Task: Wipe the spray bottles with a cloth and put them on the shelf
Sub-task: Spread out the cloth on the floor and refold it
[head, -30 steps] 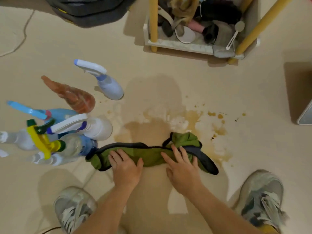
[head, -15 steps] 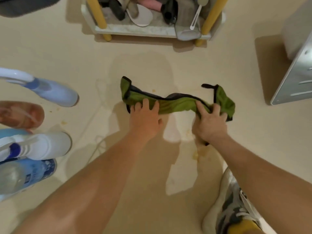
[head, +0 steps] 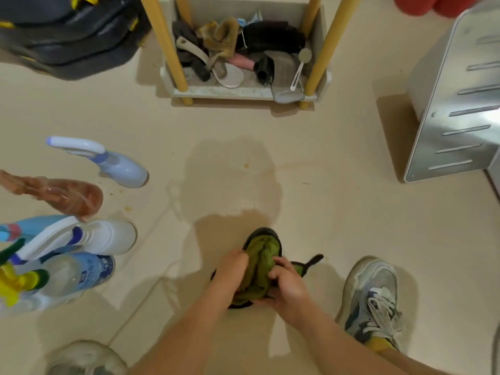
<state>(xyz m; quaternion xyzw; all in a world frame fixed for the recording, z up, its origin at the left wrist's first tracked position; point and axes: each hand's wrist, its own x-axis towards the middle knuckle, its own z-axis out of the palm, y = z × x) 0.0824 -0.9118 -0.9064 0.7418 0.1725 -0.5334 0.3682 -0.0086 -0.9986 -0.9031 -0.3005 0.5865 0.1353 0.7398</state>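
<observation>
Looking down from the head camera, we see our left hand [head: 231,269] and right hand [head: 287,286] at six o'clock, both clenched around a bunched green cloth [head: 260,265] low by the beige floor [head: 338,212]. The spray bottles [head: 108,236] stand clustered on the floor at nine o'clock, well apart from the yellow-legged shelf [head: 221,92] at twelve o'clock; a sneaker [head: 370,296] sits at four o'clock.

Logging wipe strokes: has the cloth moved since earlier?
Yes. The cloth came back from the shelf, now bunched in the left hand and right hand.
</observation>
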